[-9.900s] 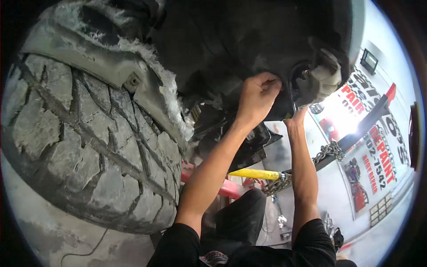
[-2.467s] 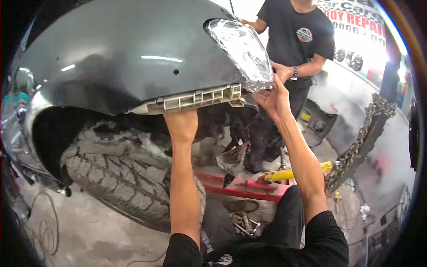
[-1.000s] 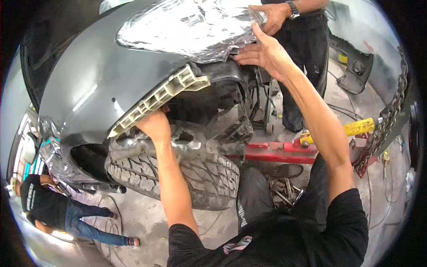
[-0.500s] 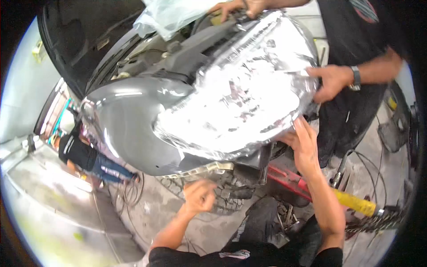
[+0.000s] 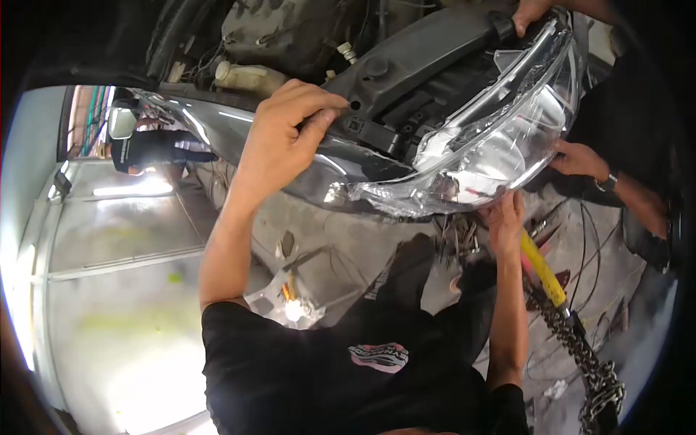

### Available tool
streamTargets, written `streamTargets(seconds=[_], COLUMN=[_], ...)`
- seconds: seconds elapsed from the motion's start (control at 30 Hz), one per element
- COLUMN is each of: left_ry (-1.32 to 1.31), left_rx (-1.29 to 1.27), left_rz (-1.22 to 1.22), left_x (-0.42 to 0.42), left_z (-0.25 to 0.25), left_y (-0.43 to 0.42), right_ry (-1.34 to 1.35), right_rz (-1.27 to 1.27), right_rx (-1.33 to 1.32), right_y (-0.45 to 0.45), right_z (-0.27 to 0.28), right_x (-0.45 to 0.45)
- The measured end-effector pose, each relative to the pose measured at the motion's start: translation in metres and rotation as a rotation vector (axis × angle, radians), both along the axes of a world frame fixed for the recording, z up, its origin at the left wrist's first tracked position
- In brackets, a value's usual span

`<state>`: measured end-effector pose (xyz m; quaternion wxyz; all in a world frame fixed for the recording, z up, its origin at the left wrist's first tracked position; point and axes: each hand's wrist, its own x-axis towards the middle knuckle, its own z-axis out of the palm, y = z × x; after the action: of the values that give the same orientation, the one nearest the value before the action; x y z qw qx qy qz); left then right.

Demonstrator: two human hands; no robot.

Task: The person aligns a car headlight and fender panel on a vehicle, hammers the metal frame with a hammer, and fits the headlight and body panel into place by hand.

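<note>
A large car headlight (image 5: 500,152) with a clear lens, partly wrapped in clear film, sits at the front corner of a grey car, against the fender (image 5: 225,123). My right hand (image 5: 505,217) holds the headlight's lower edge from below, fingers upward. Above the fender, my left hand (image 5: 283,134) is closed, thumb and fingertips together by a black plastic panel (image 5: 406,61); anything pinched there is too small to make out. A co-worker's hand (image 5: 580,158) grips the headlight's outer side, and the co-worker's other hand (image 5: 533,13) touches its top end.
Behind the headlight is the engine bay with a pale reservoir (image 5: 250,76). Below right, a yellow bar (image 5: 544,268) and a heavy chain (image 5: 573,348) lie near cables on the floor. Another person (image 5: 148,148) stands at the far left.
My left hand has risen from below the fender to its top. The headlight now shows its upper edge and sits farther right in view. My right hand stays at its lower edge.
</note>
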<state>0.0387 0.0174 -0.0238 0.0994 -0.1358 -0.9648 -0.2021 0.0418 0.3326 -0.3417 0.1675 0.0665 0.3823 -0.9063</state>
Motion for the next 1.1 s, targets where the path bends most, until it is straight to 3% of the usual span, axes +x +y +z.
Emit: streamTargets(seconds=[0.2,0.3,0.4,0.53,0.6,0.7,0.73,0.83,0.9,0.97,1.03,1.1], left_ry=[-0.300,-0.409,-0.329,-0.322,-0.458,-0.409,-0.166,0.057,-0.116,-0.298,-0.644,-1.454], left_rx=[-0.080,0.017,-0.039,-0.103,0.040,0.047,-0.011,0.056,0.125,0.309,0.594,0.925], left_rz=[-0.200,-0.192,-0.261,-0.295,-0.271,-0.242,-0.381,-0.539,-0.689,-0.759,-0.612,-0.203], left_x=[-0.034,-0.043,-0.042,-0.046,-0.050,-0.055,-0.054,-0.019,0.022,0.056,0.084,0.091], left_z=[0.016,0.010,0.007,0.009,0.014,0.023,0.018,0.012,-0.004,-0.051,-0.115,-0.163], left_y=[-0.015,-0.018,-0.023,-0.022,-0.023,-0.017,-0.013,0.032,0.068,0.103,0.118,0.118], right_ry=[-0.023,-0.002,-0.035,-0.048,-0.057,-0.055,-0.085,-0.042,-0.057,-0.068,-0.079,-0.115], right_rz=[0.043,0.060,-0.020,-0.034,-0.016,-0.006,-0.014,0.037,0.020,0.015,0.048,0.068], right_rx=[-0.088,-0.114,-0.033,0.027,0.054,0.055,0.092,0.125,0.141,0.144,0.227,0.297], right_y=[0.009,0.012,-0.001,0.001,0.000,0.004,0.006,0.013,0.007,0.006,0.014,0.017], right_z=[0.002,-0.002,0.026,0.014,0.029,0.019,0.022,0.020,0.038,0.044,0.039,0.050], right_x=[0.000,-0.001,0.005,0.005,0.005,0.005,0.007,0.003,0.002,0.000,-0.003,-0.003])
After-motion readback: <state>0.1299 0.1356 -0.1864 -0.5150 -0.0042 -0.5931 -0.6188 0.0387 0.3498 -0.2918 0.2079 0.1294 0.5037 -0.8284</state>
